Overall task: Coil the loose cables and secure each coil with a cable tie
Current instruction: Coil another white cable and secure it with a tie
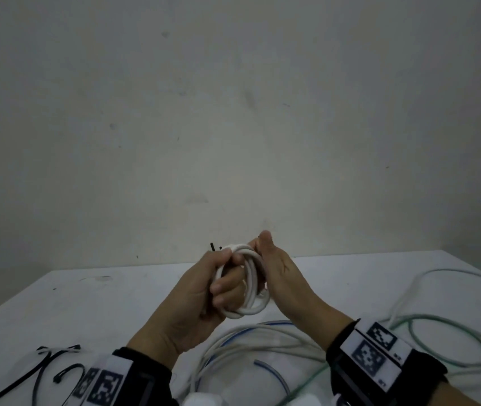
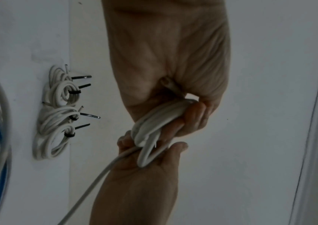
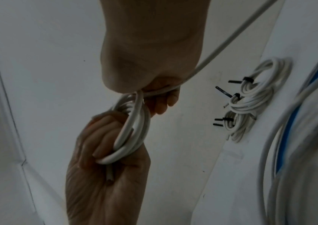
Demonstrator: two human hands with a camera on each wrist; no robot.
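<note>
White cable coil [image 1: 248, 284], held above the white table [image 1: 116, 303] between both of our hands. Our left hand [image 1: 201, 294] curls its fingers [image 1: 227, 288] through the loops and grips them; our right hand [image 1: 280, 273] closes round the far side of the same coil, thumb raised. In the right wrist view the cut end of the cable [image 3: 109, 175] lies against our left palm, and a loose strand [image 3: 231, 35] runs away from the coil. Finished coils [image 2: 57, 112], each bound with a black cable tie [image 2: 74, 92], lie together at the table's far edge. Spare black ties [image 1: 54, 366] lie near left; loose white, blue-striped and green cables [image 1: 262, 344] lie beneath our wrists.
</note>
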